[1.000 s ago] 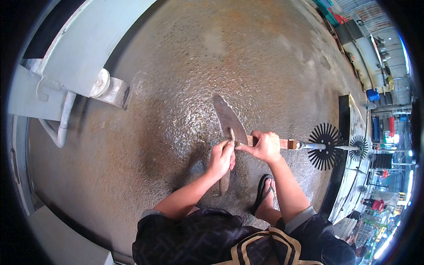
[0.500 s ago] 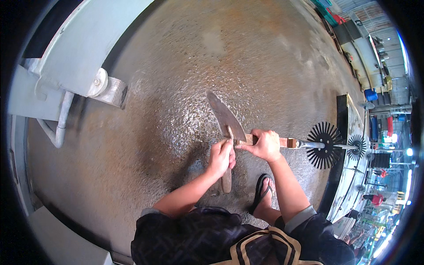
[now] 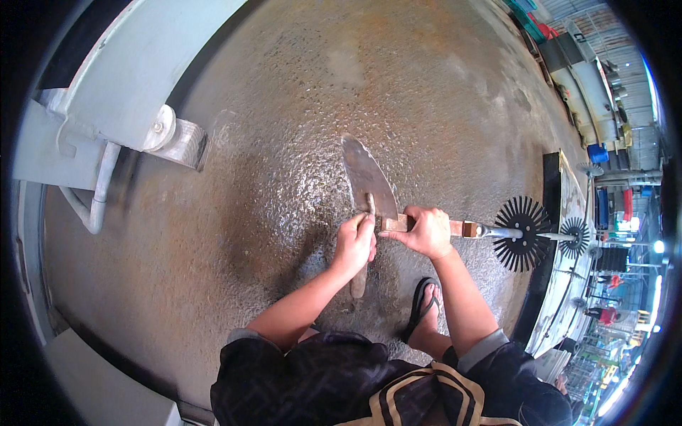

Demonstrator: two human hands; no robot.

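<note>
My left hand (image 3: 354, 245) is closed around the handle of a pointed trowel (image 3: 366, 170). The trowel's wide, dull metal blade points away from me, and its wooden handle end sticks out below my fist. Closed around a reddish-brown flat bar (image 3: 458, 228), my right hand (image 3: 430, 233) lies just to the right. The bar's left end meets the base of the blade near its right edge. At its right end the bar lines up with a grey metal rod (image 3: 497, 232); whether they are joined I cannot tell.
Right of my hands stands a black slotted disc (image 3: 522, 233), with a smaller slotted disc (image 3: 574, 238) beyond it, by a long pale bench (image 3: 568, 284). A grey machine with a roller (image 3: 160, 129) stands at left. Below is wet, rough floor (image 3: 298, 85); my sandalled foot (image 3: 424, 312) rests on it.
The trowel has turned more upright: its tip has shifted slightly up and right, its handle end up and left. My right hand and the bar have hardly moved.
</note>
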